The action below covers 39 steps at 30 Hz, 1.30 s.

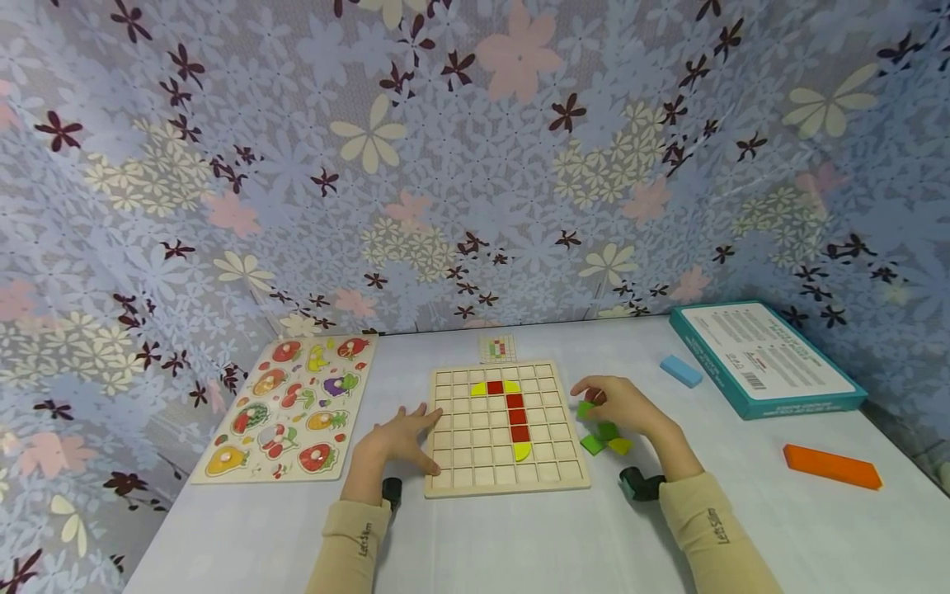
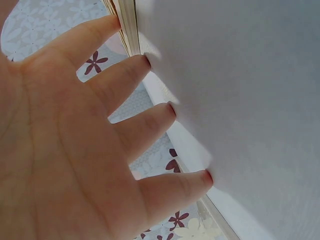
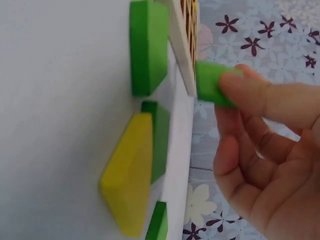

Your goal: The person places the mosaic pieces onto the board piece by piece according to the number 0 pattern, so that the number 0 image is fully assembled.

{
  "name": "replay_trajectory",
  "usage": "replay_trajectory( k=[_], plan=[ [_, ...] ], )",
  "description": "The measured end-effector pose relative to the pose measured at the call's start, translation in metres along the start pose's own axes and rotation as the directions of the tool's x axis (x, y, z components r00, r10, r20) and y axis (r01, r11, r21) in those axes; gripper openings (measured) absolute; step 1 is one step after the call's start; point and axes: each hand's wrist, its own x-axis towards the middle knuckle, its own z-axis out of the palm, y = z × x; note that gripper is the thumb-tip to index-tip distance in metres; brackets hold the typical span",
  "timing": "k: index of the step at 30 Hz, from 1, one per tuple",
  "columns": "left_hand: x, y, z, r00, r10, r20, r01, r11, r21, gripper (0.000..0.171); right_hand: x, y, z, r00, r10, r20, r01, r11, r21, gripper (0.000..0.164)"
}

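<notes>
My right hand (image 1: 623, 404) pinches a green block (image 3: 209, 82) between thumb and fingers, just off the right edge of a wooden grid board (image 1: 463, 477). On the table below that hand lie several loose pieces, among them a yellow piece (image 3: 127, 172) and a green piece (image 3: 150, 47). My left hand (image 1: 397, 437) spreads its fingers along the board's left edge, with fingertips (image 2: 202, 177) on the tabletop in the left wrist view. Red squares (image 1: 517, 417) and yellow rounded pieces (image 1: 523, 451) form a hooked shape on the grid.
A small pattern card (image 1: 496, 349) lies behind the board. Left of it is a fruit picture puzzle (image 1: 297, 421). To the right are a blue block (image 1: 680, 370), a teal box (image 1: 772, 363) and a long orange block (image 1: 833, 467). A patterned curtain (image 1: 445, 165) hangs behind the table.
</notes>
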Motion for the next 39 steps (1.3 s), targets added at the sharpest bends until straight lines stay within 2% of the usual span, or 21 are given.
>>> replay_trajectory(
  k=[8, 15, 25, 39],
  plan=[
    [0.001, 0.001, 0.0, 1.0, 0.004, 0.007, -0.004, 1.0, 0.001, 0.093, 0.0, -0.014, 0.006, 0.994, -0.106, 0.017, 0.104, 0.992, 0.064, 0.025],
    [0.0, 0.002, -0.001, 1.0, 0.006, 0.011, -0.006, 1.0, -0.003, 0.093, 0.004, -0.026, 0.016, 0.991, -0.127, 0.031, 0.125, 0.989, 0.081, 0.018],
    [0.0, 0.002, 0.0, 1.0, 0.006, 0.008, -0.006, 1.0, -0.005, 0.094, 0.01, -0.044, 0.029, 0.975, -0.208, 0.076, 0.198, 0.973, 0.117, 0.016],
    [-0.001, 0.002, 0.001, 1.0, 0.007, -0.002, -0.007, 1.0, -0.009, 0.093, 0.015, -0.065, 0.044, 0.959, -0.263, 0.107, 0.249, 0.96, 0.129, 0.013]
  ],
)
